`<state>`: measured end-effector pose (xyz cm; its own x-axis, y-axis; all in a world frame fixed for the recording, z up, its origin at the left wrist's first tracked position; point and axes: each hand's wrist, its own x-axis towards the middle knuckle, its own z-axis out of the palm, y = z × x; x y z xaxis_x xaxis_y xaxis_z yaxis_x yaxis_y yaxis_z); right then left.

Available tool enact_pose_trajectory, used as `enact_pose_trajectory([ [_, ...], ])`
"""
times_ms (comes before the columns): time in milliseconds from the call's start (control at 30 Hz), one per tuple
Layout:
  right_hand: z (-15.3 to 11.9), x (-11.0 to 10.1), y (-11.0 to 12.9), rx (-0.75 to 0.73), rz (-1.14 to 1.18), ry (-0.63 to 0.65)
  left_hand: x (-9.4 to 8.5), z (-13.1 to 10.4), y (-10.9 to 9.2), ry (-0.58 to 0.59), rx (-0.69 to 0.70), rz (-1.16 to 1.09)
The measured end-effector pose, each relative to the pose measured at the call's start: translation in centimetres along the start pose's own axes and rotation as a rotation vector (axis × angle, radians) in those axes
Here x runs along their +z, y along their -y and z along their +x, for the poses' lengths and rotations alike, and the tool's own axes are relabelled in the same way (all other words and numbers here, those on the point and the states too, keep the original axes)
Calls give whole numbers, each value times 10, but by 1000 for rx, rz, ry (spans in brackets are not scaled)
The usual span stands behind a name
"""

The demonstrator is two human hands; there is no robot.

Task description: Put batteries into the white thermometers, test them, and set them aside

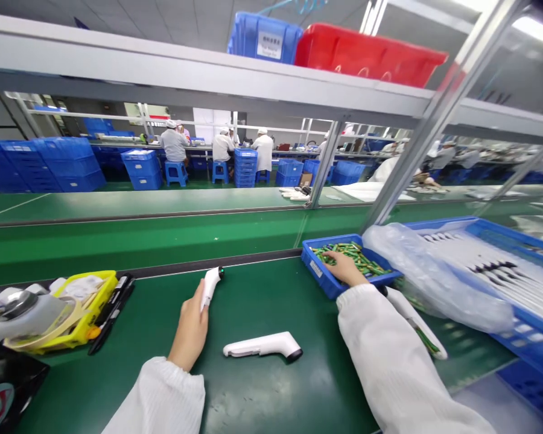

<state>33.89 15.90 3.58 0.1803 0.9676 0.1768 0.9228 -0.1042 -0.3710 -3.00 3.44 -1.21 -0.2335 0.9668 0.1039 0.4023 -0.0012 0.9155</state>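
My left hand [190, 328] is wrapped round a white angled handheld device [211, 287], whose dark tip points up and away. Between my hands, a second white device [265, 345] lies on its side on the green work surface [248, 295]. My right hand [344, 269] reaches into a small blue bin [319, 274] full of green and gold batteries [366, 260]. Its fingertips are down among the batteries, so what they hold, if anything, is hidden. Just right of my right sleeve lies another white device [414, 319] with green batteries showing along its side.
On the left are a yellow tray [84, 325], black markers [113, 310] and a metal-capped bottle [31, 316]. A large blue crate [520, 313] of white parts and a clear plastic bag [438, 277] fill the right. Metal posts and a shelf [253, 81] stand ahead; several people work beyond.
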Motion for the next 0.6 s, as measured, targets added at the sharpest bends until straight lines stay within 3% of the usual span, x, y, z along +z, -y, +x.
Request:
enact_pose_trajectory([
  [167,10,5,1,-64,-116,115,-7,6,7,-30,67,193],
  [333,7,6,3,-140,-129,117,4,-2,-5,-129,444,561],
  [400,6,6,4,-134,-128,97,13,-12,-14,51,523,475],
  [533,6,5,3,-73,-117,21,31,-35,-32,610,462,361],
  [600,6,4,3,-43,-100,-23,34,-41,-36,729,427,369],
])
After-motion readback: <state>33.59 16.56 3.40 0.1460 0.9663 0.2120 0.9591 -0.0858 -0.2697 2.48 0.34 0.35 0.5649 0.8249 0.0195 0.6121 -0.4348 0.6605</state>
